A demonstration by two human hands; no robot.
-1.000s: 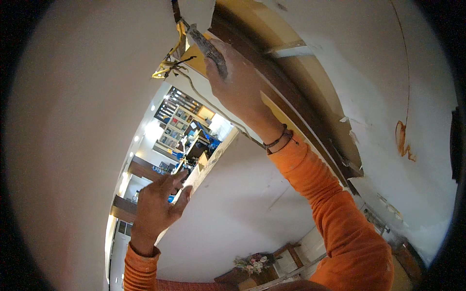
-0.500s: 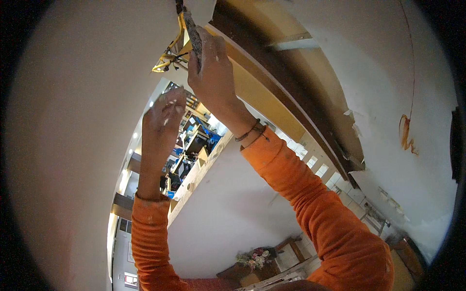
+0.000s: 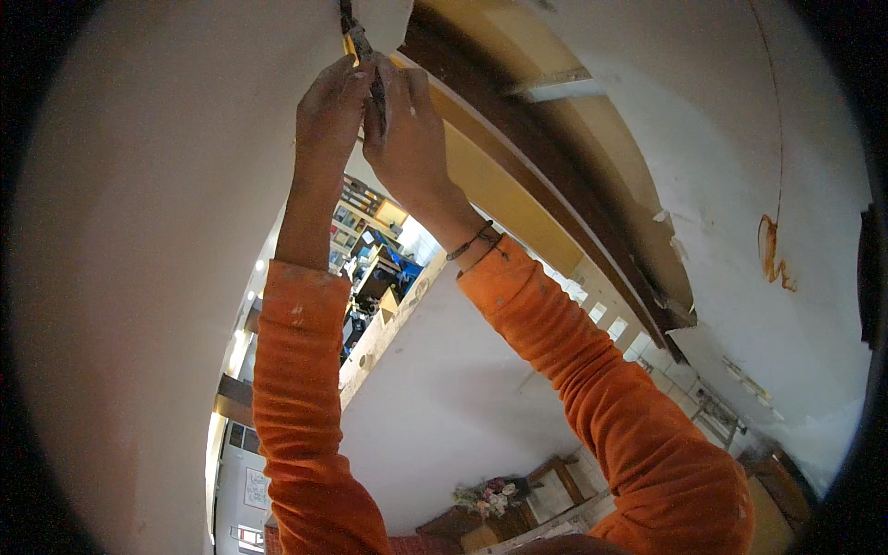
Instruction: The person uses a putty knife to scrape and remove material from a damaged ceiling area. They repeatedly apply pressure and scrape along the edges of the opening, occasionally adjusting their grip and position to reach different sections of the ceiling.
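The dark tool (image 3: pixel 377 97) is gripped near the top of the view by the right hand (image 3: pixel 404 125), its upper end set close to a yellow wire (image 3: pixel 351 49) and a dark cable (image 3: pixel 346 13). The left hand (image 3: pixel 328 106) is held against the right with its fingers bent, but whether anything is pinched there cannot be told. Both hands are flanked by a pale wall (image 3: pixel 157 277) at left and a dark beam (image 3: pixel 467 74) at right, and flowers (image 3: pixel 497 498) are seen far below.

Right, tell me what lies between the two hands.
In the head view, a dark tool, gripped in the right hand, lies between it and the left hand.
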